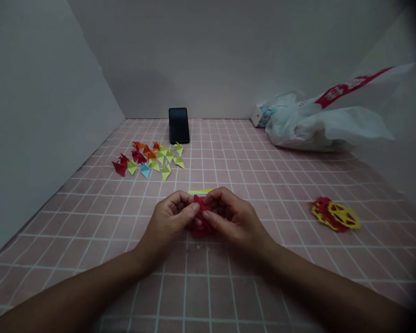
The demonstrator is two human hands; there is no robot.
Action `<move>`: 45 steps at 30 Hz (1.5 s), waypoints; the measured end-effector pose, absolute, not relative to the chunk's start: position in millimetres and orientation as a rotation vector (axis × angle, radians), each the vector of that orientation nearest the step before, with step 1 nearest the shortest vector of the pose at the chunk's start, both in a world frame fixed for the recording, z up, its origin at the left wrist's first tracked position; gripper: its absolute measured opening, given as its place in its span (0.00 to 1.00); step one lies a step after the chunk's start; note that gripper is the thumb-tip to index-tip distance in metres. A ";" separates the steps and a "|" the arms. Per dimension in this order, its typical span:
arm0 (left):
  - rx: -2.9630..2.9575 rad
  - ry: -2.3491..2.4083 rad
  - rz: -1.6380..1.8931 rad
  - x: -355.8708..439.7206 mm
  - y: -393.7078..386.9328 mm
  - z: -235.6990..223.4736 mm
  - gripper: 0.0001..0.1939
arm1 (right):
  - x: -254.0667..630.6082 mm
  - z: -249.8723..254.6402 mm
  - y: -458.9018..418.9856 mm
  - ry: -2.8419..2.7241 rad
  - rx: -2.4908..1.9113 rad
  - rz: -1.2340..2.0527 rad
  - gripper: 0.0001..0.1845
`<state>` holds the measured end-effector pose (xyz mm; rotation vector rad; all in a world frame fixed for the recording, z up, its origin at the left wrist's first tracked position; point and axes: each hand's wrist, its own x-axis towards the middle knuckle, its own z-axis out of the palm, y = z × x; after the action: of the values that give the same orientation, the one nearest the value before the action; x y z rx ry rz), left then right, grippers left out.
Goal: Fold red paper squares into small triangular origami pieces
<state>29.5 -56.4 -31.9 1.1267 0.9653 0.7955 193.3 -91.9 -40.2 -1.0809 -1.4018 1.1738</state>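
Note:
My left hand (171,217) and my right hand (230,217) meet at the middle of a pink tiled table (201,286). Both pinch a small piece of red paper (201,221) between thumbs and fingertips, close above the table. Much of the paper is hidden by my fingers. Just behind my hands lies a thin stack of coloured paper sheets (200,191), yellow on top with a green edge showing.
A cluster of several folded paper pieces (149,159), red, orange, yellow and blue, lies at the left back. A black phone (179,125) leans against the back wall. A white plastic bag (319,125) fills the right back. Red and yellow paper cut-outs (335,215) lie at right.

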 end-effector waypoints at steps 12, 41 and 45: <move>1.172 0.954 0.822 28.5 -56.4 -31.7 0.11 | 195.8 -43.3 -91.4 -1.517 -1.154 1.030 0.04; 1.072 0.892 0.754 30.5 -56.7 -31.5 0.09 | 194.6 -38.7 -93.1 -1.838 -1.132 0.381 0.11; 1.090 0.911 0.782 30.7 -56.6 -28.1 0.08 | 194.9 -39.5 -93.5 -1.899 -1.113 0.338 0.10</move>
<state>30.7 -56.6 -28.1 1.0903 0.9112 0.7816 194.9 -93.5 -39.5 -1.1126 -1.8993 0.3375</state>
